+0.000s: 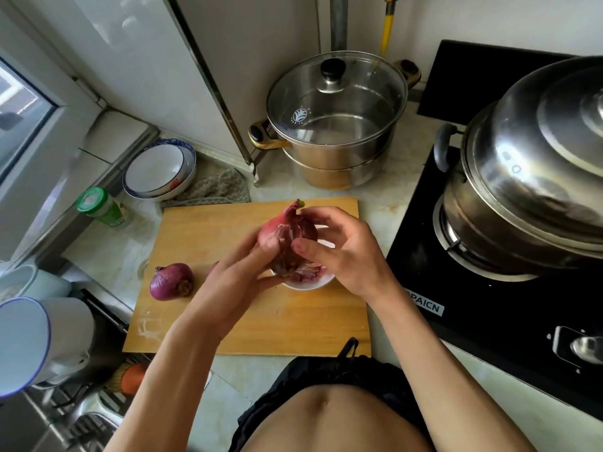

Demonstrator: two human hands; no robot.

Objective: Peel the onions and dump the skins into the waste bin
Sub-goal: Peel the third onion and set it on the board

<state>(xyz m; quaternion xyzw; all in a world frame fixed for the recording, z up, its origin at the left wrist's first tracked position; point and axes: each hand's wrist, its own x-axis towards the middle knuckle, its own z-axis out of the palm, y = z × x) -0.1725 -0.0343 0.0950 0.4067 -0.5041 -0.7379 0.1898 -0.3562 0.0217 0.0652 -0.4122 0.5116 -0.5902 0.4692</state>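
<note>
On the wooden cutting board (228, 321) peeling looks partly done: a white bowl (306, 283) already holds purple skins, one onion on the board (171, 281) still wears its skin, and no waste bin shows. The left hand (241, 272) cradles the red onion in hand (288, 238), glossy, half-stripped, above the bowl; the right hand (339, 249) pinches its skin.

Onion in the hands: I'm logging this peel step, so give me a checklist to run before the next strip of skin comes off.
1. Held onion gripped by left hand: ok.
2. Right hand fingers on the skin: ok.
3. White bowl underneath for skins: ok.
4. Second onion waiting on cutting board, skin on: ok.
5. Waste bin in view: not ok.
6. Onion fully peeled: not ok.
</note>
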